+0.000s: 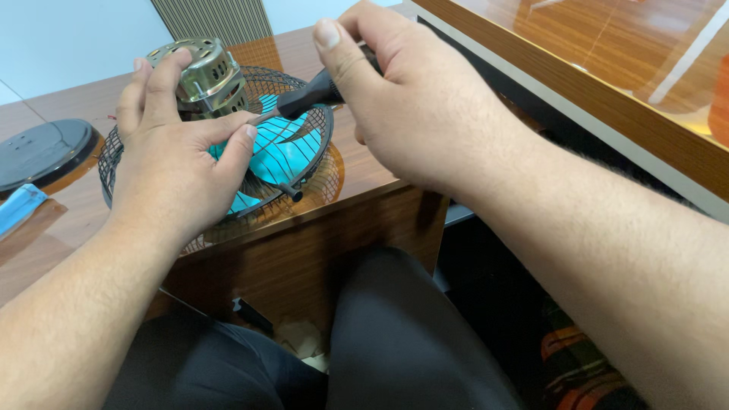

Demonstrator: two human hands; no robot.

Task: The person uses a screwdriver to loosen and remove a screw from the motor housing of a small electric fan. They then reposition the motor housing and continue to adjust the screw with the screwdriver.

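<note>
- Two hands at work on a small fan lying at the edge of a brown wooden counter (364, 201).
- Left hand (178, 156): closed around the fan's metal motor housing (205, 72), fingers over its top, thumb and forefinger pinched near the screwdriver tip.
- Right hand (414, 106): closed on the black handle of a screwdriver (307, 95), shaft slanting down and left toward the base of the motor housing.
- Black wire fan guard (307, 163): flat on the counter beneath the motor, teal fan blades (285, 152) visible through the wires.
- Black round disc (42, 152): on the counter, well left of the guard.
- Blue object (19, 206): at the left edge, only partly seen, kind unclear.
- Dark trousers (402, 334): below the counter edge.
</note>
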